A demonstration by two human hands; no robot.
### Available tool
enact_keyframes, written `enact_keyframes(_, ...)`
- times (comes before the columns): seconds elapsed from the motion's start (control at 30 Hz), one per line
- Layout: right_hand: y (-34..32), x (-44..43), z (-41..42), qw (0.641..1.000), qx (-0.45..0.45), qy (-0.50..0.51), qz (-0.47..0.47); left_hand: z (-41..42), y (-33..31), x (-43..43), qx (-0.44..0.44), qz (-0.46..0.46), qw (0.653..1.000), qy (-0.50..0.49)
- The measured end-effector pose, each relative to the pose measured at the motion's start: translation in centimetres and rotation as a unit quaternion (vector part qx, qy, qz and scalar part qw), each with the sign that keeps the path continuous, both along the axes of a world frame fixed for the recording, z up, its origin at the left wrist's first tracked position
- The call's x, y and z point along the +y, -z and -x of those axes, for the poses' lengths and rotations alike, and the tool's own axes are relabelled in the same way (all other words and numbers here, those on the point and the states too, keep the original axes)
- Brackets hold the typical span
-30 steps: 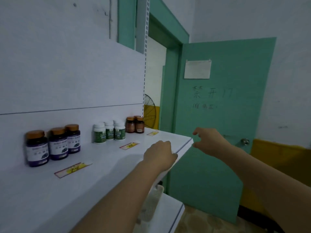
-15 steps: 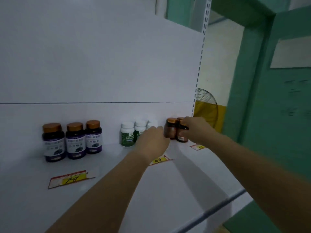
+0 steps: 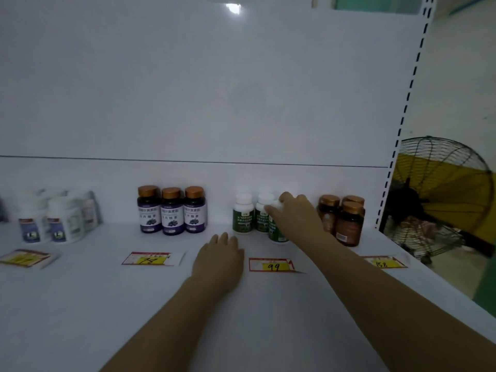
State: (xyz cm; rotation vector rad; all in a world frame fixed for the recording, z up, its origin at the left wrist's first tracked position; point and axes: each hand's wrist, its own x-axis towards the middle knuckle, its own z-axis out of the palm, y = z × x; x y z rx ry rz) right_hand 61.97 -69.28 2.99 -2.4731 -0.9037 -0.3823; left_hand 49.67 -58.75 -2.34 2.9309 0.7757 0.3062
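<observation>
Found green-label bottle partly covered by right hand, cap barely showing. Could not read blurred white bottles at far left, nor the leftmost price tag.

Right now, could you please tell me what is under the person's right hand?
A white-capped green-label bottle, next to two like bottles; the right hand curls round its top. The hand covers most of its cap and right side.

Handwritten numbers on shelf: 78 tag, 99 tag, 158 tag.
</observation>
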Motion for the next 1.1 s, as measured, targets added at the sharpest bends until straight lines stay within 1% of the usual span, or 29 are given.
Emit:
enact_keyframes(0.13, 0.8, 0.3, 0.1, 0.994, 0.039, -0.005, -0.099, 0.0, 0.2, 0.3, 0.058, -0.002, 0.998, -0.005)
enact_keyframes(0.27, 2.0, 0.1, -0.2, 0.984, 0.022, -0.03, -0.172, 0.2, 0.2, 0.1, 0.06, -0.006, 0.998, -0.004)
enact_keyframes(0.33, 2.0, 0.0, -0.4, 0.98, 0.031, -0.04, -0.19, 0.4, 0.1, -0.2, 0.054, 0.001, 0.998, -0.009)
enact_keyframes(0.4, 1.6, -0.3, -0.4, 0.974, 0.055, -0.071, -0.208, 0.7, -0.4, -0.5, 0.024, 0.026, 0.999, -0.023)
enact_keyframes(0.47, 0.9, -0.6, -0.3, 0.961, 0.094, -0.112, -0.236, 0.9, -1.2, -0.8, -0.047, 0.105, 0.993, -0.026)
enact_keyframes(0.53, -0.1, -0.8, 0.1, 0.945, 0.127, -0.152, -0.26, 1.3, -2.1, -1.1, -0.131, 0.205, 0.97, 0.008)
enact_keyframes(0.6, -1.0, -0.9, 0.6, 0.932, 0.149, -0.188, -0.273, 1.3, -2.7, -0.9, -0.19, 0.262, 0.944, 0.056)
enact_keyframes(0.67, -1.5, -0.9, 0.9, 0.916, 0.173, -0.22, -0.286, 1.1, -2.9, -0.5, -0.221, 0.305, 0.922, 0.09)
enact_keyframes(0.77, -1.8, -0.9, 1.1, 0.9, 0.208, -0.247, -0.293, 0.7, -3.1, -0.1, -0.25, 0.341, 0.899, 0.117)
enact_keyframes(0.87, -1.8, -1.1, 1.2, 0.88, 0.255, -0.251, -0.312, 0.9, -3.5, -0.3, -0.265, 0.361, 0.882, 0.149)
enact_keyframes(0.97, -1.6, -1.2, 1.2, 0.88, 0.264, -0.251, -0.306, 1.1, -3.6, -0.5, -0.266, 0.362, 0.878, 0.163)
enact_keyframes(1.1, -1.6, -1.2, 1.3, 0.873, 0.27, -0.257, -0.314, 1.2, -3.6, -0.5, -0.286, 0.378, 0.864, 0.168)
